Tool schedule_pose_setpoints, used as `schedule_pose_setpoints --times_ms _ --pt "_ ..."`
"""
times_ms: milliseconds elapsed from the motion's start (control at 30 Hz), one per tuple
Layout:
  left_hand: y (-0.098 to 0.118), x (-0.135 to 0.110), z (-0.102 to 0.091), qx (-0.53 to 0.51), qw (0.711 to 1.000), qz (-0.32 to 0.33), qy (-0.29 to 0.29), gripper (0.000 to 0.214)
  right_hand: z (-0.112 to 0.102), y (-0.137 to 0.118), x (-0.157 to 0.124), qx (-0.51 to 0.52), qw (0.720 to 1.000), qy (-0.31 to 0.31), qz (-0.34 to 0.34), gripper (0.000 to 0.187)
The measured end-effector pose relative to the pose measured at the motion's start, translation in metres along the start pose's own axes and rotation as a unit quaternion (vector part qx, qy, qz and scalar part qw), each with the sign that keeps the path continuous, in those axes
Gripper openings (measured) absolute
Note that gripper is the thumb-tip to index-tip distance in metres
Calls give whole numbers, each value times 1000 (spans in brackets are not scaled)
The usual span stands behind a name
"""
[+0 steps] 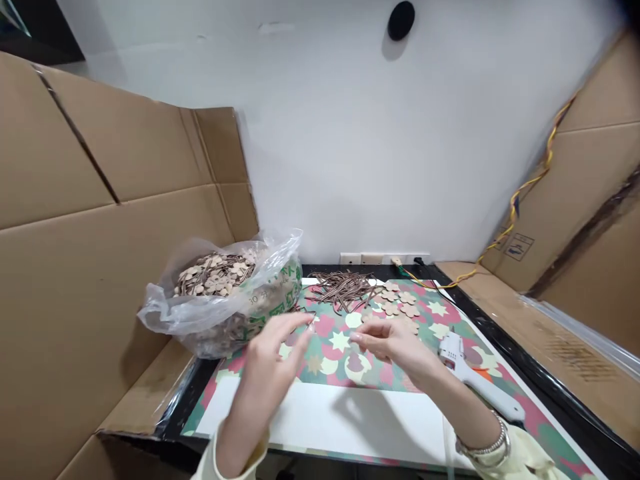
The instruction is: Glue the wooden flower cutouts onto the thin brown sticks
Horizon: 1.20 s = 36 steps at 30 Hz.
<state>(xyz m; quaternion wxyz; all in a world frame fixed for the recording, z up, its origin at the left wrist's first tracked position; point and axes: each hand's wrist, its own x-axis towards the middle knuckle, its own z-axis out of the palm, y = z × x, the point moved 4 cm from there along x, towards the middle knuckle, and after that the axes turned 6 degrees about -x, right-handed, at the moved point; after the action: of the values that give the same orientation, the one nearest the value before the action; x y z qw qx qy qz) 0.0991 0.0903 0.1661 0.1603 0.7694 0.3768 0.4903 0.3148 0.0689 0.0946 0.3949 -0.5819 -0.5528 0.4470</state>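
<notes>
Plastic bag (227, 317) near left hand (269, 359) reads "30".

A row of white rectangular plastic sockets (373, 259) sits low on the white wall (340, 147). Well above these sockets is a round black disc (401, 21); to their right, a twisted yellow cable (549, 157) climbs along a brown cardboard panel (595, 173), while a creased brown cardboard screen (110, 267) with a dark slit (77, 133) stands to their left.

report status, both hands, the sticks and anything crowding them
Left hand and right hand over patterned mat, grip unclear. Brown sticks piled ahead, flower pieces alongside. White glue gun lying beside right forearm.
</notes>
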Motion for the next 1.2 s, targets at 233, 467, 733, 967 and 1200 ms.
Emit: schedule_pose_setpoints --times_ms 233,467,733,967,1200 --pt "-27 -43 76 -151 939 -209 -228 25 13 10 -16 125 987 -98 10 37" --pt "-28 -41 92 -239 911 -239 -236 23 13 13 -20 228 955 -185 40 39" --pt "-17 -46 88 -192 947 -184 -182 16 11 20 -28 239 953 -181 39 31" --pt "17 -47 71 -186 955 71 -218 12 -2 18 -45 27 971 -120 -203 21" --pt "26 -44 62 -210 938 126 -246 20 -14 -5 -69 -194 873 -13 -447 27"
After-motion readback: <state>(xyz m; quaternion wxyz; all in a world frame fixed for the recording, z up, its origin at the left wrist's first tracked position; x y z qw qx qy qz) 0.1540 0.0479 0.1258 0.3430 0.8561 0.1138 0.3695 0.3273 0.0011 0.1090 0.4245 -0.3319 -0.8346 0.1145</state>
